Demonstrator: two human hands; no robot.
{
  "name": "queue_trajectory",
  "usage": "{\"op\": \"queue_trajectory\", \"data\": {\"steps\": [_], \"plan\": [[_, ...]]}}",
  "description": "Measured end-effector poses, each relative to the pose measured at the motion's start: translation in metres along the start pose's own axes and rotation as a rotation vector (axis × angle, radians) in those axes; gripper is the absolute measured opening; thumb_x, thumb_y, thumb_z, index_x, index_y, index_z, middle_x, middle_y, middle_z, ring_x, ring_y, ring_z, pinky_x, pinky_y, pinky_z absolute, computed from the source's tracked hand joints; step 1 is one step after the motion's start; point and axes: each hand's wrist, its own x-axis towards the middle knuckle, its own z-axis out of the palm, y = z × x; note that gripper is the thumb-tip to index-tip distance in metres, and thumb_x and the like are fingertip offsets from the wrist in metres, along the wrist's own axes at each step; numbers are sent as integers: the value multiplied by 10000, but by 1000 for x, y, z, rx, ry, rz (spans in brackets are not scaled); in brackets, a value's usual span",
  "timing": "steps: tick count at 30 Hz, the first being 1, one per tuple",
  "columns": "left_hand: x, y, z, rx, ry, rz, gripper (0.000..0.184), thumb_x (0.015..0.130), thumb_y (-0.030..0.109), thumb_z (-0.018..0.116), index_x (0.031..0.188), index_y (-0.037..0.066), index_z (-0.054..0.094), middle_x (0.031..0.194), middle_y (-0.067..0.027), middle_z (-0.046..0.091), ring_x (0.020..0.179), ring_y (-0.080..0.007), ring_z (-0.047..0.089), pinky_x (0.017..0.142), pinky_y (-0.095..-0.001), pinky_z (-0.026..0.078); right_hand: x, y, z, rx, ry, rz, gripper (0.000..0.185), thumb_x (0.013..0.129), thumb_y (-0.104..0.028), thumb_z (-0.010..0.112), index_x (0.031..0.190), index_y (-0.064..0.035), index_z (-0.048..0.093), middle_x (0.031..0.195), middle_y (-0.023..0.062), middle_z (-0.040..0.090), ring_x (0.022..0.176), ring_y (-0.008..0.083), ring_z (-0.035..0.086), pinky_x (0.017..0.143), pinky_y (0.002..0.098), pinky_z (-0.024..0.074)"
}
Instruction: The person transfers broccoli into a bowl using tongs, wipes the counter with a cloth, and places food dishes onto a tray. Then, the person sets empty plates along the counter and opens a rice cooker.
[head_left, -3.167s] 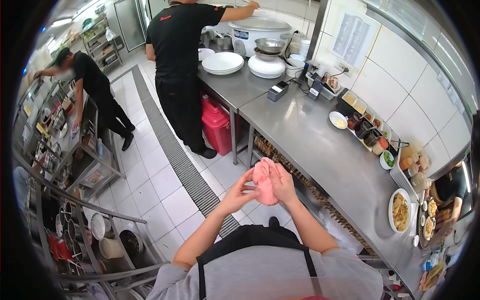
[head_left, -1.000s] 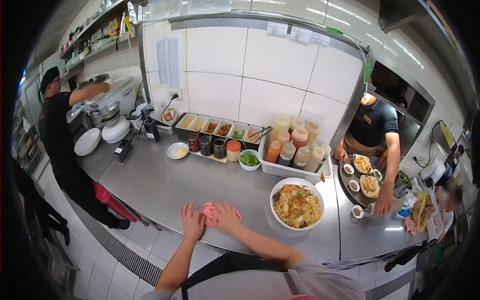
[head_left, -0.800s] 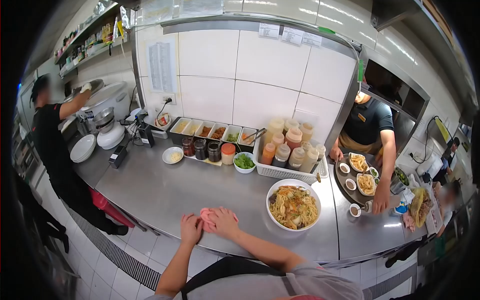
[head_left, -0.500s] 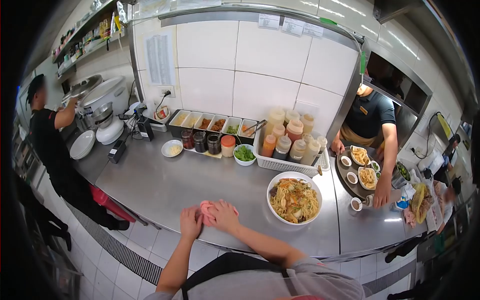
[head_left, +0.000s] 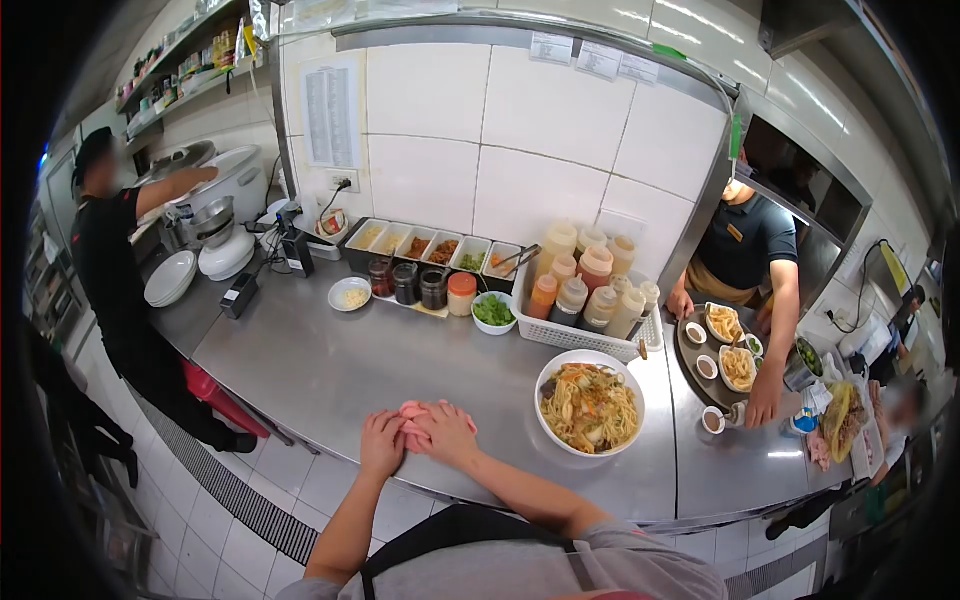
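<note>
A crumpled pink cloth (head_left: 412,425) lies on the steel counter (head_left: 320,370) near its front edge, between and under my hands. My left hand (head_left: 383,442) is at the cloth's left side, its fingers bent and close together against it. My right hand (head_left: 446,434) rests over the cloth's right part, fingers curled onto it. The palms and the cloth's underside are hidden. To the right of my hands stands a white bowl of noodles (head_left: 590,405).
Behind are a small white bowl (head_left: 350,294), lidded jars (head_left: 433,288), topping trays (head_left: 432,247), a bowl of greens (head_left: 493,312) and a basket of sauce bottles (head_left: 585,335). A co-worker (head_left: 748,245) reaches over a round tray (head_left: 690,352) at right; another (head_left: 105,240) stands at left.
Since the earliest frame, my hands and the cloth have come from above the floor down onto the counter. Over the last second they barely move; the left co-worker's arm has shifted.
</note>
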Motion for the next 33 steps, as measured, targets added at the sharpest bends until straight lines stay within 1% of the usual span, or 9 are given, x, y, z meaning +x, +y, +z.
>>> {"op": "queue_trajectory", "data": {"steps": [1,3,6,11,15,17,20,23,33], "plan": [[1,0,0,2,6,0,219,683,83,588,902,86,584,1002,-85,542,1002,-307,467,911,-459,320,0,0,0,4,8,-4,294,674,-233,607,951,-136,581,1125,54,491,1007,286,447,784,412,362],[1,-1,0,12,21,55,250,658,53,600,906,67,575,980,-97,547,958,-319,474,849,-415,364,2,2,1,7,20,-13,298,672,-225,604,955,-134,578,1129,53,488,1010,286,443,783,411,361],[2,1,-1,5,34,54,252,653,51,602,903,61,573,967,-101,548,937,-316,477,827,-408,375,3,-2,-5,19,-5,-7,300,671,-210,597,960,-132,572,1137,53,483,1008,285,443,777,410,361],[3,2,-1,-16,30,41,252,655,52,602,905,62,574,969,-99,545,934,-308,479,825,-403,376,-1,0,1,-40,55,-28,293,662,-195,592,948,-130,568,1130,48,482,989,281,446,763,408,364],[0,-1,1,-22,23,23,245,662,68,596,905,78,571,972,-83,537,926,-297,480,823,-406,373,-1,0,4,-17,28,14,296,659,-194,594,947,-129,570,1124,46,485,983,276,450,755,403,369],[2,1,-1,-25,19,26,247,661,68,597,906,79,572,971,-83,538,928,-296,480,825,-406,373,0,2,3,-27,46,-24,318,658,-197,597,967,-124,564,1118,42,488,979,270,454,750,396,373],[2,1,-2,-25,16,31,250,660,69,599,908,79,574,970,-82,539,930,-294,481,830,-405,372,0,0,0,-33,21,-18,345,656,-208,603,988,-126,554,1113,40,491,978,268,456,749,397,374],[2,2,-2,-11,7,36,250,662,70,600,910,79,576,972,-83,539,935,-292,480,836,-404,371,0,0,2,-37,59,-8,368,656,-222,609,1006,-128,545,1102,40,496,978,268,458,749,397,375],[2,2,-2,-21,-6,25,242,678,65,592,919,70,576,984,-89,540,949,-291,479,847,-397,368,-1,2,3,-15,58,-4,354,676,-244,600,1011,-142,544,1091,39,502,987,277,455,769,406,370]]}}
